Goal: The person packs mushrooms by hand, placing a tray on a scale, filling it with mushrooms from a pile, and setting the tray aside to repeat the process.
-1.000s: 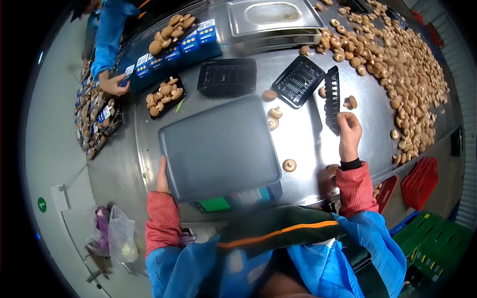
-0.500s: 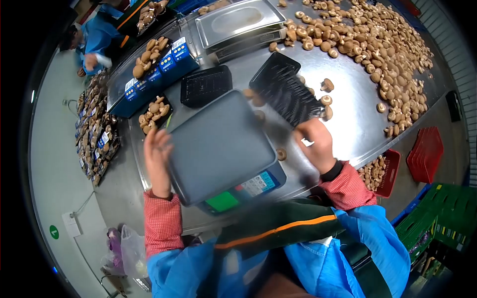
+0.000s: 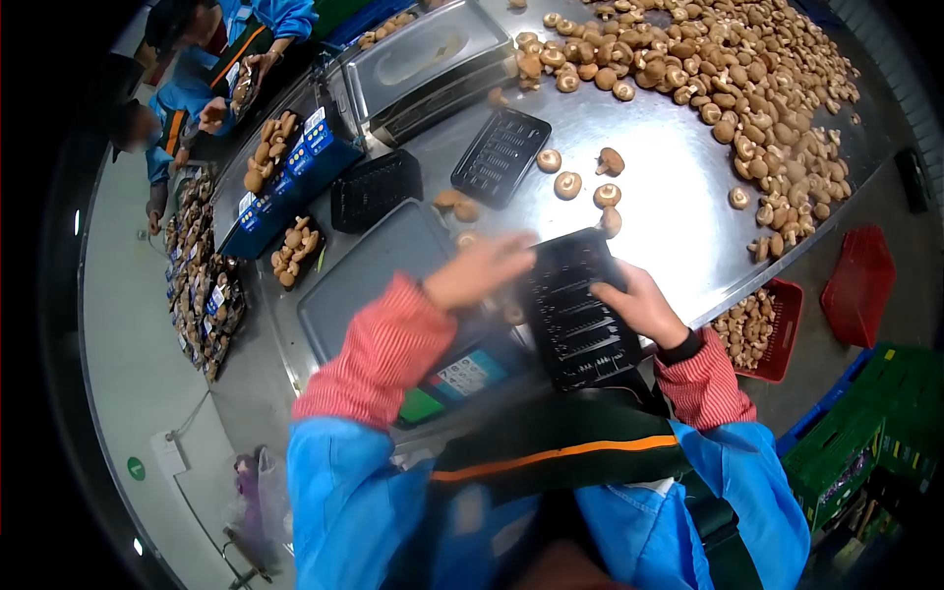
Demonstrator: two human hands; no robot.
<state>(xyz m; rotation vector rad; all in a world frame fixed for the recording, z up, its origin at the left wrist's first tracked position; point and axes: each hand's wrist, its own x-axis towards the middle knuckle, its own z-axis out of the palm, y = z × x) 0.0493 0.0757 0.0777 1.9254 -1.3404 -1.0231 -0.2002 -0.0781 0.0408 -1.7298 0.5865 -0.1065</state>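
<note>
My right hand (image 3: 644, 303) grips the right side of a black plastic tray (image 3: 580, 320), thumb over its rim, and the tray is tilted towards me. Reaching across the scale (image 3: 359, 270), my left hand (image 3: 482, 268) is blurred, its fingers stretched out by the tray's upper left edge. The scale's grey platform is partly covered by my left forearm. Beyond the tray, a few loose shiitake mushrooms (image 3: 567, 185) lie on the steel table. Two more black trays, one near the middle (image 3: 501, 157) and one farther left (image 3: 377, 190), rest behind the scale.
A large heap of shiitake mushrooms (image 3: 688, 69) covers the far right. At the left stand a blue box (image 3: 295, 177) topped with mushrooms and a filled tray (image 3: 295, 253). Packed mushrooms (image 3: 202, 265) line the wall side, near two co-workers. A red crate (image 3: 782, 334) sits below the table's right edge.
The black tray has come towards me in my right hand, apart from the other tray left behind on the table. My left hand has swung right from the scale's left side to the tray.
</note>
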